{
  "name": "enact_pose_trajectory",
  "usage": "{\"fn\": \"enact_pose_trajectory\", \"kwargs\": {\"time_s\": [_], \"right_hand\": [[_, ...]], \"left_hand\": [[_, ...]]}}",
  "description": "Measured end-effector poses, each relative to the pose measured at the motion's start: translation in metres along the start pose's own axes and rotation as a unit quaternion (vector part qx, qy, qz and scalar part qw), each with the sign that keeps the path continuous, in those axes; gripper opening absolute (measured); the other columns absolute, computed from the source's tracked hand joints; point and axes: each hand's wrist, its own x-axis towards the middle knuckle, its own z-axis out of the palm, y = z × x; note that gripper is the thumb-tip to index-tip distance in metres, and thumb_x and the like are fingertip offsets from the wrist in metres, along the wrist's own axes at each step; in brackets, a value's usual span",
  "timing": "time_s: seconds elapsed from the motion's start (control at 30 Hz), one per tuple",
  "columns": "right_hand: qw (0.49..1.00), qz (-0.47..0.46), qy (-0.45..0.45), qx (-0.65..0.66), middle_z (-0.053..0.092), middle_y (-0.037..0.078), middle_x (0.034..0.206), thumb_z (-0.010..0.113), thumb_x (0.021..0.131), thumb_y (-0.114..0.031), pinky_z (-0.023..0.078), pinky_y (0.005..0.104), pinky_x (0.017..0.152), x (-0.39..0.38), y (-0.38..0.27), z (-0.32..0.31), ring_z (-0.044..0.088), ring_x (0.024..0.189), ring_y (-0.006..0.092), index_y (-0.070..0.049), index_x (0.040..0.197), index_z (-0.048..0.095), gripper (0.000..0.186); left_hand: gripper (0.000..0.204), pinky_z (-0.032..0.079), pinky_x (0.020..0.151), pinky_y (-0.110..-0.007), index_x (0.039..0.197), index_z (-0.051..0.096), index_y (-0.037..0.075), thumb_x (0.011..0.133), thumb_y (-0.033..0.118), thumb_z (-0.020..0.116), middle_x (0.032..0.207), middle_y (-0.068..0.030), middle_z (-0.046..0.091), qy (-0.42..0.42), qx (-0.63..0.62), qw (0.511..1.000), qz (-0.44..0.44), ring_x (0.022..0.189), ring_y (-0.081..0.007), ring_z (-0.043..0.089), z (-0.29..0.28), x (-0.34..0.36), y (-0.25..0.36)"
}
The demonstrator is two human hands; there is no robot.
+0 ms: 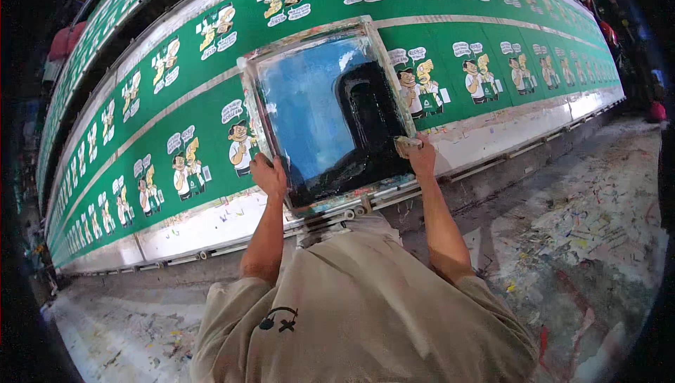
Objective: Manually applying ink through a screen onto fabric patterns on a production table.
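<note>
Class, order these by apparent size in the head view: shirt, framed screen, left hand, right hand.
1. Shirt
2. Framed screen
3. Left hand and right hand: they look alike, so unranked.

bright centre — near-black corners — strong fisheye bending

Printing workshop: inked screen (309, 116), prints (481, 81)

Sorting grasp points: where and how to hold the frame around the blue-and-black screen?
Probably by both side rails, low down, coming from the person's side, one hand per rail. The frame is rectangular with long, straight side rails. The left hand and right hand are at those sides. Keep off the glossy black area; it looks wet.
</note>
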Motion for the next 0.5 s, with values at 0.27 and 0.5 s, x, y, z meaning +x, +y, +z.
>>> {"fn": "enact_pose_trajectory", "kwargs": {"time_s": [0.27,0.5], "right_hand": [[0.961,-0.151,-0.009,-0.231,0.071,0.012,0.116,0.076,0.076,-0.012,0.035,0.0578,0.108,-0.040,-0.065,-0.008,0.060,0.123,0.0318,-0.009,0.109,0.073,0.033],[0.834,-0.421,-0.076,-0.349,0.070,-0.002,0.103,0.066,0.085,-0.007,0.014,0.0797,0.110,0.089,-0.161,0.040,0.064,0.108,0.0240,-0.023,0.101,0.076,0.025]], "left_hand": [[0.044,0.045,0.075,-0.056,0.117,0.058,0.001,0.085,0.026,0.073,0.100,-0.0262,0.055,0.020,0.056,0.998,-0.021,0.090,-0.0471,0.057,0.004,-0.011,0.005],[0.042,0.044,0.076,-0.056,0.116,0.059,0.000,0.084,0.023,0.074,0.099,-0.0270,0.054,0.002,0.026,0.999,-0.038,0.092,-0.0470,0.056,-0.003,-0.003,0.015]]}}
